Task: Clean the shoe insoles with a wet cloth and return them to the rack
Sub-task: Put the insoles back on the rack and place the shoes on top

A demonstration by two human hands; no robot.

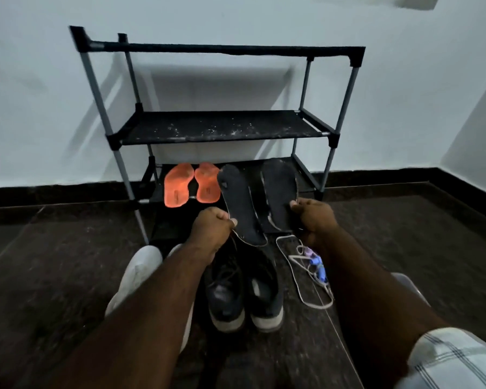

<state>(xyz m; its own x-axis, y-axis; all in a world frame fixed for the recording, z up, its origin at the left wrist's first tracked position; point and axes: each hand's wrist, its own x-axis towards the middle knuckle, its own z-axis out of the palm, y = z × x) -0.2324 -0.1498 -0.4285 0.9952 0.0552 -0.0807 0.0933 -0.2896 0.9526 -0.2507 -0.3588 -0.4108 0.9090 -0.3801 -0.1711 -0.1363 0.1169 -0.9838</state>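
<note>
My left hand (212, 227) pinches the heel end of a dark insole (240, 203) whose toe points toward the shoe rack (219, 127). My right hand (314, 217) grips a second dark insole (279, 195) beside the first. Both insoles hang over the front of the rack's bottom shelf. Two orange insoles (191, 185) lie side by side on that bottom shelf, to the left. No cloth can be made out in either hand.
A pair of black shoes (243, 290) stands on the dark floor below my hands. White shoes (139, 273) lie under my left forearm. A white-soled sandal with purple straps (310, 270) lies by my right wrist. The rack stands against a white wall.
</note>
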